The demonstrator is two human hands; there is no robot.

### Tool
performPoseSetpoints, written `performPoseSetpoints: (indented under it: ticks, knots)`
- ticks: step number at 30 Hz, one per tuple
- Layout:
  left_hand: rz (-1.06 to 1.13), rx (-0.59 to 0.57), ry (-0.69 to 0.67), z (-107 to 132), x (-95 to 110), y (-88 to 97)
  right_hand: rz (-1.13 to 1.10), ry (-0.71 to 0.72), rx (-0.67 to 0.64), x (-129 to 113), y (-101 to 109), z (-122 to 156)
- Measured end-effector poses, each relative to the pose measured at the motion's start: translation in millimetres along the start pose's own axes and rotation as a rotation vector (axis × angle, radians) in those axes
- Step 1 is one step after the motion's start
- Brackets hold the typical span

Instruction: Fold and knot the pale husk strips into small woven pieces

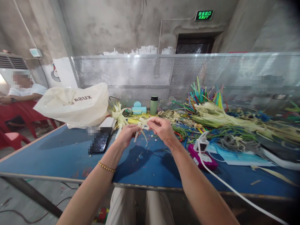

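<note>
Above the blue table (58, 153), both hands are raised close together. Pale, flat plant-leaf strips (143, 122), like husk, are pinched between the fingers, and one loose end curls down. My left hand (127, 134), with a gold bead bracelet at its wrist, closes thumb and fingers on the lower left of the strips. On the upper right, my right hand (162, 127) pinches them with thumb and forefinger. The exact shape of the piece is too small to make out. Just behind my left hand is a bundle of similar pale strips (120, 115).
A phone (102, 140) and a white bag (77, 106) lie left. Behind stand a green bottle (153, 105) and a perforated metal screen (131, 70). Right are a husk heap (215, 115), wires (231, 142), a purple power strip (203, 159) and its white cable. A seated person is far left.
</note>
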State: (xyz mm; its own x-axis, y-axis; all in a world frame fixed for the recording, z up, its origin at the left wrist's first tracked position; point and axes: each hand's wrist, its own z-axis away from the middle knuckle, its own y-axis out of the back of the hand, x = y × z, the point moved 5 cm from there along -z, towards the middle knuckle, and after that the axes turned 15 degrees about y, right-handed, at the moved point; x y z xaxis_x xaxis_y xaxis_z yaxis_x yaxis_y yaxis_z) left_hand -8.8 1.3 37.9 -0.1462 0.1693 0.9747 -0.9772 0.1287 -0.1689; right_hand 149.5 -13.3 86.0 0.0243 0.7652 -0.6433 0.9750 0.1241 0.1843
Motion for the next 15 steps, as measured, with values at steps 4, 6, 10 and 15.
performPoseSetpoints:
  ticks: [4, 6, 10, 15]
  knots:
    - [0.035, -0.029, 0.01, 0, 0, -0.9, 0.193, 0.06, -0.027, 8, 3, -2]
    - [0.046, -0.036, 0.011, 0, 1, -1.4, 0.251, 0.077, -0.045, 13, 3, -2]
    - [0.067, -0.043, 0.013, 2, 2, -2.6, 0.335, 0.074, -0.078, 20, 4, -1]
    - [0.06, -0.041, 0.009, 2, 2, -2.9, 0.416, 0.053, -0.065, 21, 7, -1]
